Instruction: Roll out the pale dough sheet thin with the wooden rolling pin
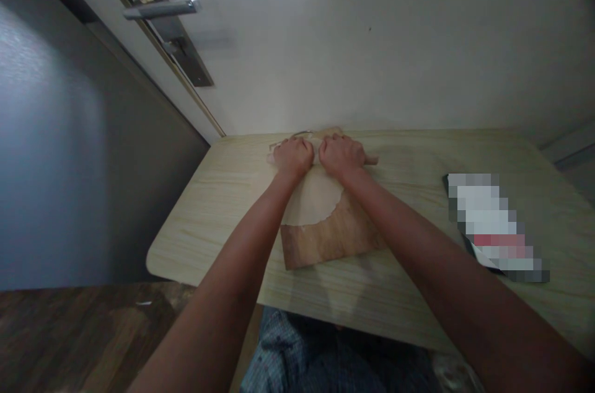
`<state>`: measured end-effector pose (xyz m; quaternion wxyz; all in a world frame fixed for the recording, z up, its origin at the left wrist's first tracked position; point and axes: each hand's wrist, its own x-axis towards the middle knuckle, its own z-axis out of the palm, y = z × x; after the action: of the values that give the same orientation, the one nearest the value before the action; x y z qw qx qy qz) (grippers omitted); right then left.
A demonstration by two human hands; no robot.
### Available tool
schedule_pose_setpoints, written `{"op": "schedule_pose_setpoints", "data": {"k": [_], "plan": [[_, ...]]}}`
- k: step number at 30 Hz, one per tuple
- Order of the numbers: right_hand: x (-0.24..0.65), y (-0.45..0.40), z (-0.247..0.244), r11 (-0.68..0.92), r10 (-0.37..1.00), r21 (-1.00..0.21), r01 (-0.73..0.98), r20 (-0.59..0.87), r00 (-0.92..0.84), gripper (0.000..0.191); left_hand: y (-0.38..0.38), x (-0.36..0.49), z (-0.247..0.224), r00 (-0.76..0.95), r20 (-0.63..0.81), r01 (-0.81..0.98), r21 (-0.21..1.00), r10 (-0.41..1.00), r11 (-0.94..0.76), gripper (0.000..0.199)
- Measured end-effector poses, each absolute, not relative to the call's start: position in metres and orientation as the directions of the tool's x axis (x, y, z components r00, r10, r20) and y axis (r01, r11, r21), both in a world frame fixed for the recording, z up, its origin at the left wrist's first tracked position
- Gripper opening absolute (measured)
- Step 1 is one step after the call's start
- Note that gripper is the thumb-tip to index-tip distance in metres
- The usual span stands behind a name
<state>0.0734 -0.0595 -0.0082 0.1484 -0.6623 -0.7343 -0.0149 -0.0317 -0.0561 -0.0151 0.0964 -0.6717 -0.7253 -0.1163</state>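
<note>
Both hands are side by side at the far part of a wooden board [325,243]. My left hand [294,156] is closed round a wooden rolling pin, and my right hand [342,155] is closed round it too, with the pin's end [371,160] showing to the right. The pin lies across a flat, pale sheet of dough [312,198], which covers much of the board and has an uneven near edge. Part of the dough's far side is hidden by the hands.
The board rests on a light wood-grain table [209,207] against a white door with a metal handle [162,8]. A blurred-out flat item with a dark edge [493,219] lies at the table's right. A grey-blue panel [60,151] stands at left.
</note>
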Motion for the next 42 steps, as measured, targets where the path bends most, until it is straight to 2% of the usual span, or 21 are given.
{"op": "schedule_pose_setpoints", "data": {"k": [6,16,32,42], "plan": [[0.072,-0.07,-0.012,0.127,0.957,-0.155,0.98,0.278,-0.08,0.045,-0.066,-0.034,-0.017,-0.051,0.313,0.998,0.048,0.948,0.037,0.044],[0.073,-0.094,-0.016,0.166,0.933,-0.129,0.978,0.341,-0.113,0.045,-0.088,-0.034,-0.022,0.001,0.421,1.0,-0.024,0.907,0.01,0.042],[0.077,-0.116,-0.015,0.228,0.914,-0.092,0.969,0.362,-0.18,0.036,-0.113,-0.035,-0.02,-0.029,0.371,0.999,0.045,0.928,0.014,0.04],[0.076,-0.108,-0.017,0.21,0.914,-0.068,0.975,0.369,-0.171,0.037,-0.103,-0.034,-0.02,-0.009,0.382,1.0,0.025,0.924,0.0,0.04]]}}
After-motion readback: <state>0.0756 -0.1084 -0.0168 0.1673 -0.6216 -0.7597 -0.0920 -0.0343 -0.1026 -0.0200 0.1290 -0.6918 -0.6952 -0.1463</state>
